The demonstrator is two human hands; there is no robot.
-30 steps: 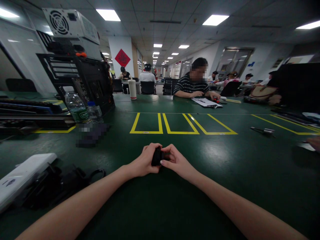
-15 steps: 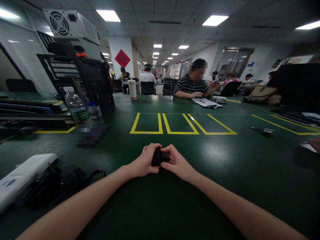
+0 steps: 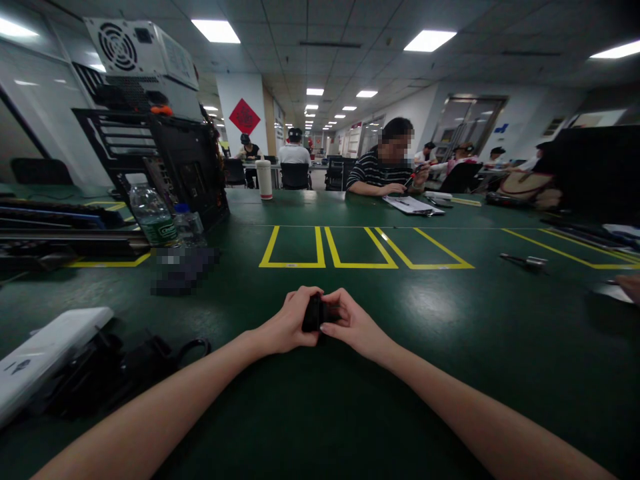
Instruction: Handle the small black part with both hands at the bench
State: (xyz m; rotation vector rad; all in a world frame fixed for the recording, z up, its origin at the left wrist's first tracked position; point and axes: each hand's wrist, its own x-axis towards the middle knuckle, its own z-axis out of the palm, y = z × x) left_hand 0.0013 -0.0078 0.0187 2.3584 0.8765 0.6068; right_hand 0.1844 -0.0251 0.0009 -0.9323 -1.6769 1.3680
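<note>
Between my two hands is a small black blocky object (image 3: pixel 312 314), too dark and too covered by fingers for its kind to show. My left hand (image 3: pixel 287 325) wraps round its left side, thumb below and fingers over the top. My right hand (image 3: pixel 356 325) pinches its right side, with the thumb low and the fingertips curled against it. Both hands are just above or on the green table (image 3: pixel 320 413); I cannot tell whether the object touches the surface.
Yellow tape outlines (image 3: pixel 293 265) lie ahead. At left are a white box (image 3: pixel 55 357), black cables (image 3: pixel 115 363), a bottle (image 3: pixel 150 213) and an open computer case (image 3: pixel 190 177). A screwdriver-like tool (image 3: pixel 530 262) lies right. Across the table sits a person in stripes (image 3: pixel 375 170) by a clipboard (image 3: pixel 413 205).
My hands and the black object stay almost in place. The person across the table has shifted the raised hand slightly, and a thin tool now shows in it.
</note>
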